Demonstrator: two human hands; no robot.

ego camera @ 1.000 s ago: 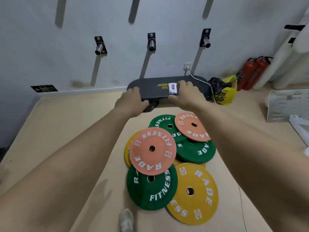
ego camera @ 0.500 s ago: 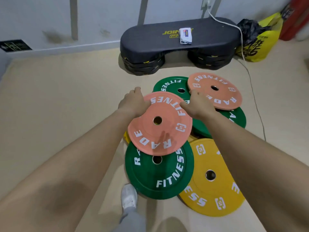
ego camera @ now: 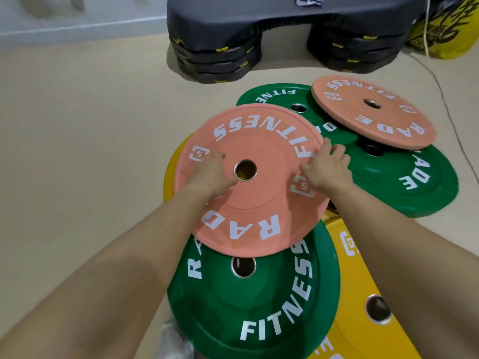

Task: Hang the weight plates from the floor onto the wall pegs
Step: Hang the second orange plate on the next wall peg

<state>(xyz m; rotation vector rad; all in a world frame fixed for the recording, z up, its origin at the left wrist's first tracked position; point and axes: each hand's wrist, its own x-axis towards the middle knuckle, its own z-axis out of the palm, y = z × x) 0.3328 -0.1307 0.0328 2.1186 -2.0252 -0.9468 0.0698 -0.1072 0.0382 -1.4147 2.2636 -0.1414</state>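
Nearest, at the bottom edge: a blurred shoe tip [ego camera: 176, 340]. Just beyond, lying flat on the floor [ego camera: 77, 151]: near green plate [ego camera: 254, 301], overlapping a yellow plate [ego camera: 363, 275] to its right.

Resting across the far half of that green one: the pink plate [ego camera: 259, 211], topmost of the near pile and so judged first to go. Left hand [ego camera: 213, 174] laid on its upper face just beside the centre hole, fingers fairly flat, apparently steadying. Right hand [ego camera: 328, 169] pinching the right rim, thumb on top and fingers curled over the edge, apparently to tip the disc up. Cannot tell whether lifted free of the pile.

No long axis, being a disc. Face up, hole axis near vertical, to be turned level for a peg. "FITNESS" on the far side, inverted.

Farther: right green plate [ego camera: 414, 182] and rear green plate [ego camera: 272, 95], with a second pink plate [ego camera: 373, 120] on both. Beyond: black step platform [ego camera: 259, 19] and yellow bag [ego camera: 445, 29]. Pegs out of view.
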